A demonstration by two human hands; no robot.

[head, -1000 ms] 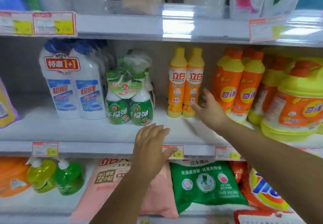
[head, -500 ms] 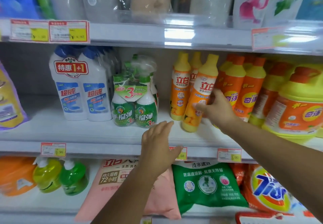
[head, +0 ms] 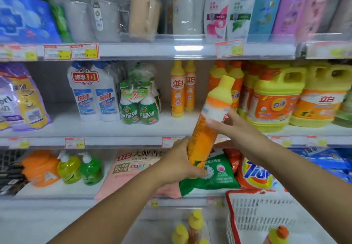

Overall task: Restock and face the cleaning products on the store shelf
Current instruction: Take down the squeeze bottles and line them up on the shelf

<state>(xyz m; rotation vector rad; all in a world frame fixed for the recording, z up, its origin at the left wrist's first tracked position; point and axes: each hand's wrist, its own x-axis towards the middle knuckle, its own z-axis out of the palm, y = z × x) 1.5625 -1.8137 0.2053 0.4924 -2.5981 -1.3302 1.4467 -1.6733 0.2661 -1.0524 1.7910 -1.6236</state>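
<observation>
I hold an orange dish-soap bottle [head: 208, 121] with a yellow cap, tilted to the right, in front of the middle shelf [head: 106, 127]. My left hand [head: 181, 161] grips its lower end. My right hand [head: 234, 129] holds its upper body from the right. Two matching orange bottles [head: 182, 89] stand upright at the back of the middle shelf. To their left stand a green spray-bottle pack [head: 139, 102] and a twin pack of white toilet cleaner [head: 95, 93].
Large yellow-and-orange detergent jugs [head: 272, 100] fill the shelf's right side. Detergent bags [head: 211, 173] lie on the lower shelf. A white basket with a red rim [head: 247, 215] sits at bottom right, with yellow-capped bottles [head: 192, 226] beside it. Shampoo bottles [head: 224, 7] stand on the top shelf.
My right hand took one orange bottle off the middle shelf and pulled it toward me. My left hand rose and gripped its bottom. The view moved back, showing the basket.
</observation>
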